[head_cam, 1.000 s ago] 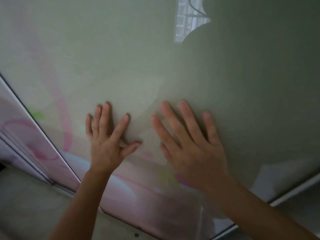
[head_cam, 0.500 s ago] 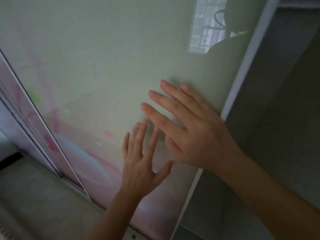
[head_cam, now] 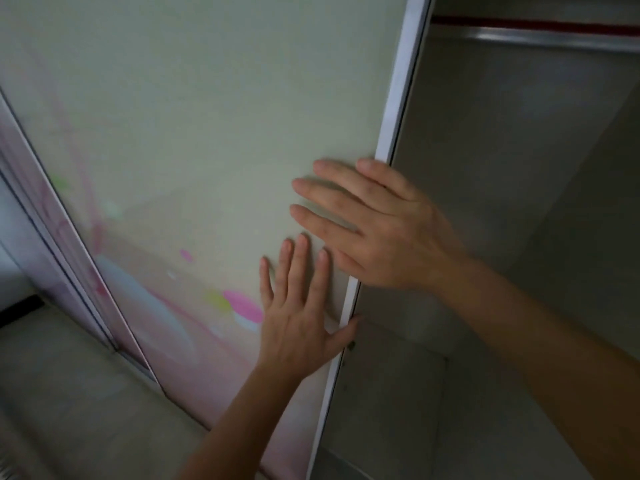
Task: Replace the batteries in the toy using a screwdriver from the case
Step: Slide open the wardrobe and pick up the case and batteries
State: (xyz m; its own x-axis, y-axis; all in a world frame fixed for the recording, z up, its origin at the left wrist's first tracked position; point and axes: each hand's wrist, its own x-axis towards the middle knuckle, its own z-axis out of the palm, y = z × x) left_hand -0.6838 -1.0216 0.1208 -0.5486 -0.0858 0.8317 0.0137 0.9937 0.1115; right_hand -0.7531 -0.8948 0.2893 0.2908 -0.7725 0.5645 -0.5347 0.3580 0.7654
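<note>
1. Both hands lie flat on the glossy sliding door [head_cam: 207, 133] of a wardrobe. The left hand [head_cam: 298, 317] is spread wide low on the panel, and its thumb reaches round the door's white edge strip [head_cam: 401, 81]. The right hand [head_cam: 377, 223] is just above it with straight fingers pressed to the panel. Neither hand holds anything.

2. The toy, the case, the screwdriver and the batteries are not in view. The open part of the wardrobe interior [head_cam: 519, 168] shows only bare grey walls and a metal rail [head_cam: 536, 38] near the top. The task proper looks not yet begun; the step in hand is probably opening the wardrobe to find the gear.

3. To slide the door well, push sideways along the track rather than into the panel. Pressing inward on a slick surface only makes the palms slip.

4. The left thumb on the edge strip offers the surer purchase. Hooking more fingers round that strip would likely move the door with less effort.

5. Watch the far side, where a second panel [head_cam: 20, 209] overlaps the door. Fingers should stay clear of the gap between the two.

6. Ease the push near the end of travel so that the door does not bang.
</note>
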